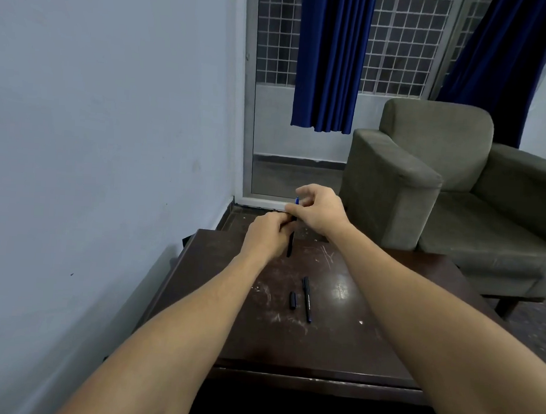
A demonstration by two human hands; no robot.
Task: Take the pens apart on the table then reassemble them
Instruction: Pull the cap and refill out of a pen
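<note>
From the head camera, both arms reach out over the dark brown worktop [368, 343], and the hands meet above its far edge. The left hand [268, 235] is curled round a black pen [290, 245], whose lower end hangs out below the fist and points down toward the worktop. The right hand [321, 210] sits just above and to the right of the left one, touching it. Its fingers are bent inward and pinch the upper end of the same pen, where a small blue tip [297, 201] pokes up beside the fingertips. Whether that blue piece is still joined to the barrel I cannot tell, because the fingers cover the spot.

Nearer the person, about the middle of the worktop, a second pen [307, 299] lies flat, running roughly away from the viewer. A short black cap [292, 300] lies just beside it on the left, apart from it. The surface around them is scratched and catches a patch of light.

Behind the worktop on the right stands a grey-green armchair [429, 172]. Blue curtains [330, 59] hang in front of a grilled window, and a pale wall [109, 130] fills the left side.
</note>
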